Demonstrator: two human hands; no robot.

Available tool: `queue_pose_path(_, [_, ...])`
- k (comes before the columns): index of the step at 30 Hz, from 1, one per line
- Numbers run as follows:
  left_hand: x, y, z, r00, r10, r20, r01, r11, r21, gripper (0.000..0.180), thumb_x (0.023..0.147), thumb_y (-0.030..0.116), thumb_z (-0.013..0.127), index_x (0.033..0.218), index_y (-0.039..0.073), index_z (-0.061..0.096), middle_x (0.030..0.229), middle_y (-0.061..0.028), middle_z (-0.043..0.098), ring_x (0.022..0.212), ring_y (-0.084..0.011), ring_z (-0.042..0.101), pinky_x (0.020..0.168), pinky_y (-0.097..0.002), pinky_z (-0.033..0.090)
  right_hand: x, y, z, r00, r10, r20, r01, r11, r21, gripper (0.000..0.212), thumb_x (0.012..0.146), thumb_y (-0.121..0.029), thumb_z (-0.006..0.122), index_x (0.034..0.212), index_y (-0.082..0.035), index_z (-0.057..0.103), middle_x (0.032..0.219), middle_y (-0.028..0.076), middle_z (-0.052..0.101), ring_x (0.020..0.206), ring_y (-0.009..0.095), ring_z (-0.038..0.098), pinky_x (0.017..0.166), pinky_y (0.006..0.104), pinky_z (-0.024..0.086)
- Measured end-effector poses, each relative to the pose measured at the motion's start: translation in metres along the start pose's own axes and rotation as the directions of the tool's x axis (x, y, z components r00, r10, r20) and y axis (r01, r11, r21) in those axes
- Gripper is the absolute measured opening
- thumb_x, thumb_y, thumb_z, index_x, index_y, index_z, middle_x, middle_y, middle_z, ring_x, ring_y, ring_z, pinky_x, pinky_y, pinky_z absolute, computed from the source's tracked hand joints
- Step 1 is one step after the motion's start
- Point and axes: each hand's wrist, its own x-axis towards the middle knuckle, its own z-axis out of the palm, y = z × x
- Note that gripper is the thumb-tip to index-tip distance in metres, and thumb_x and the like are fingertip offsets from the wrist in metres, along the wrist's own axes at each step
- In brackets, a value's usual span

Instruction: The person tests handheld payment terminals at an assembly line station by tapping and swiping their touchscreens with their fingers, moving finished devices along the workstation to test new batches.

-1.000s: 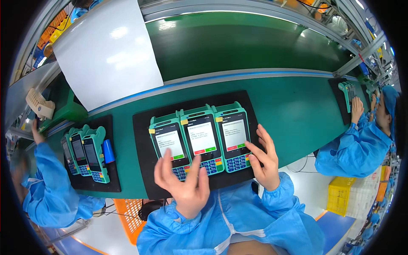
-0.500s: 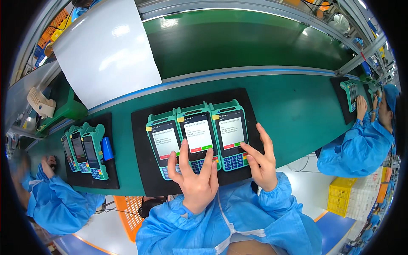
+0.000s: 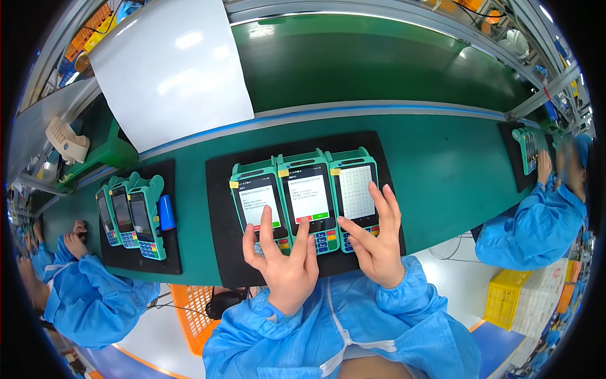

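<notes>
Three teal handheld payment terminals, each with a screen, a keypad and a yellow tag, lie side by side on a black mat (image 3: 221, 234). My left hand (image 3: 287, 268), fingers spread, is over the lower parts of the left terminal (image 3: 255, 192) and the middle terminal (image 3: 307, 196). Both of those screens have text above red and green buttons. At the right terminal (image 3: 356, 186), whose screen displays a pale grid, my right hand (image 3: 380, 252) has its fingers stretched out near the lower screen. Part of each keypad is hidden behind my hands.
On the left, a second mat holds more payment terminals (image 3: 146, 218) and a blue object (image 3: 166, 213) beside a co-worker's hand (image 3: 76, 243). Another person works at the far right. A white sheet (image 3: 177, 76) hangs behind the green bench (image 3: 442, 164); an orange crate (image 3: 189, 312) stands below.
The right terminal's screen has gone from text with buttons to a grid. My right hand has shifted to its lower left screen edge. The whole view has shifted slightly.
</notes>
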Motion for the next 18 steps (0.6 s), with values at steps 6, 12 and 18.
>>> queue_pose_path(6, [-0.005, -0.004, -0.001, 1.0, -0.019, -0.002, 0.019, 1.0, 0.015, 0.02, 0.082, 0.013, 0.066, 0.1, 0.01, 0.073, 0.138, -0.0257, 0.039, 0.127, -0.0441, 0.025, 0.104, -0.0471, 0.024, 0.002, -0.003, 0.0, 0.999, 0.002, -0.047, -0.002, 1.0, 0.002, 0.036, 0.078, -0.003, 0.063, 0.112, -0.016, 0.069, 0.146, 0.023, 0.032, 0.136, 0.045, 0.024, 0.109, 0.05, 0.024])
queue_pose_path(12, [-0.011, -0.02, -0.018, 0.998, -0.031, -0.053, 0.037, 0.994, 0.107, 0.02, 0.08, 0.014, 0.066, 0.098, 0.01, 0.074, 0.133, -0.0278, 0.045, 0.125, -0.0434, 0.027, 0.105, -0.0463, 0.022, -0.001, -0.004, 0.0, 0.999, 0.026, -0.039, -0.028, 0.999, -0.033, 0.034, 0.079, 0.001, 0.061, 0.107, -0.015, 0.071, 0.146, 0.019, 0.033, 0.137, 0.043, 0.023, 0.109, 0.0479, 0.03])
queue_pose_path(18, [-0.013, -0.036, -0.024, 0.982, -0.15, -0.118, 0.164, 0.979, 0.12, 0.021, 0.084, 0.011, 0.063, 0.102, 0.01, 0.073, 0.136, -0.0216, 0.044, 0.128, -0.0402, 0.025, 0.105, -0.0447, 0.025, 0.004, -0.008, 0.007, 1.0, 0.002, -0.026, -0.002, 1.0, -0.016, 0.032, 0.082, 0.0, 0.059, 0.107, -0.016, 0.071, 0.146, 0.018, 0.033, 0.137, 0.043, 0.021, 0.109, 0.0487, 0.029])
